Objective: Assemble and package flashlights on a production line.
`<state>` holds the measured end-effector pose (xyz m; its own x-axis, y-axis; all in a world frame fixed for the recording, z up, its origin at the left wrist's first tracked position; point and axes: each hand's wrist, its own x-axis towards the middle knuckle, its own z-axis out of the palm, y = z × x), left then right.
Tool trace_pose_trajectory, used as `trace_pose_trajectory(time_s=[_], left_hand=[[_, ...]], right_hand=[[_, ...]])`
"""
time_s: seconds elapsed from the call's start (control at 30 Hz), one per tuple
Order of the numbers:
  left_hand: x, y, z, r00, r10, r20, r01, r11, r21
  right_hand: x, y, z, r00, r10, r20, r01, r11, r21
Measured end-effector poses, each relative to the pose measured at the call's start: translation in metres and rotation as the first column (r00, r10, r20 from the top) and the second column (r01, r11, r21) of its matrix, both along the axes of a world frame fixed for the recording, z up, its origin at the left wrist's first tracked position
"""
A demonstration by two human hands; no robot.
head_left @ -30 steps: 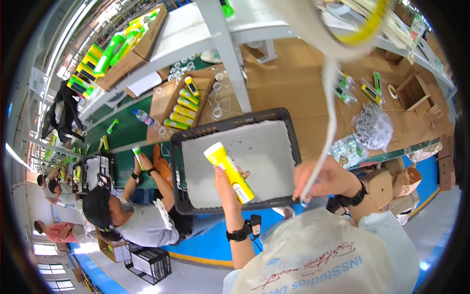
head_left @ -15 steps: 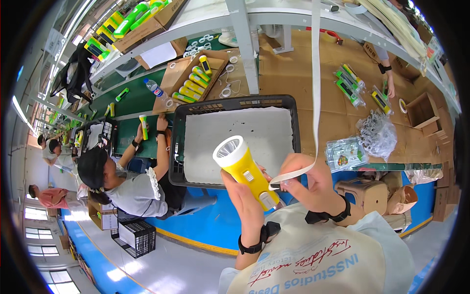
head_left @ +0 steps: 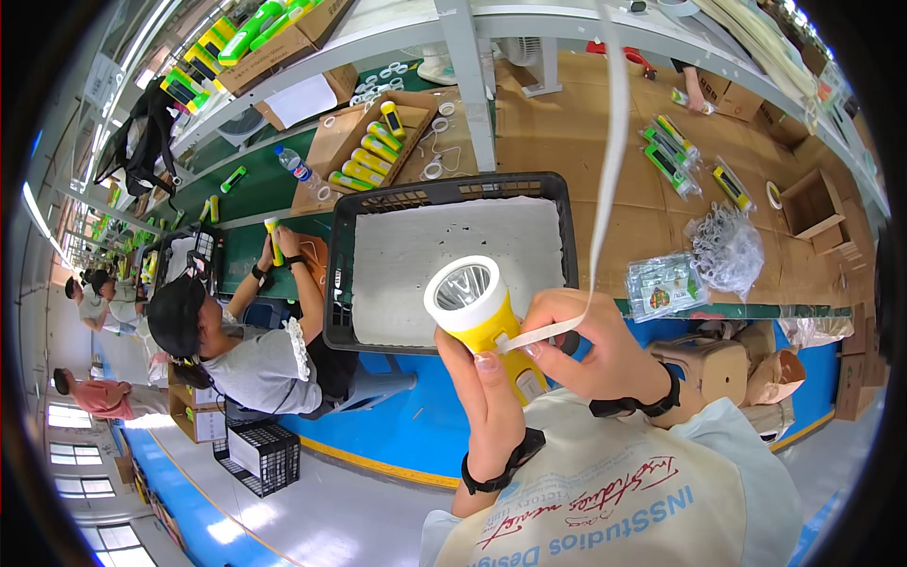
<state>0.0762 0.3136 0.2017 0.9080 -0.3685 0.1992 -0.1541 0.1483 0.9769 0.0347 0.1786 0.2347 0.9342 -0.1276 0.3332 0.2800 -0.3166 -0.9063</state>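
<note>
A yellow flashlight (head_left: 477, 326) with a white rim round its lens is gripped in my left hand (head_left: 482, 387), lens end up and tilted toward the left. My left thumb presses on its side, by the end of a white ribbon (head_left: 609, 161). My right hand (head_left: 581, 335) pinches that ribbon close to its end, which touches the flashlight's side near the switch. From my right fingers the ribbon runs up past the top of the view. Part of the flashlight's lower body is covered by my left hand.
A black crate (head_left: 453, 194) lined with grey sheet stands beyond my hands. At left, a co-worker (head_left: 255, 350) holds another flashlight. A cardboard tray (head_left: 378, 142) carries several flashlights. Bagged flashlights (head_left: 671, 156) and a bag of white rings (head_left: 727, 260) lie on the cardboard-covered table.
The flashlight has turned more upright in my left hand, and my left thumb has come round onto its side. My right hand has brought the ribbon's end up to the switch area.
</note>
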Motion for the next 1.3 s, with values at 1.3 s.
trace_pose_trajectory(time_s=[1.3], left_hand=[[0.011,-0.003,0.001,0.999,0.036,0.017,-0.037,0.999,0.039]], right_hand=[[0.021,0.016,-0.007,0.989,-0.143,0.033,0.136,0.978,0.156]])
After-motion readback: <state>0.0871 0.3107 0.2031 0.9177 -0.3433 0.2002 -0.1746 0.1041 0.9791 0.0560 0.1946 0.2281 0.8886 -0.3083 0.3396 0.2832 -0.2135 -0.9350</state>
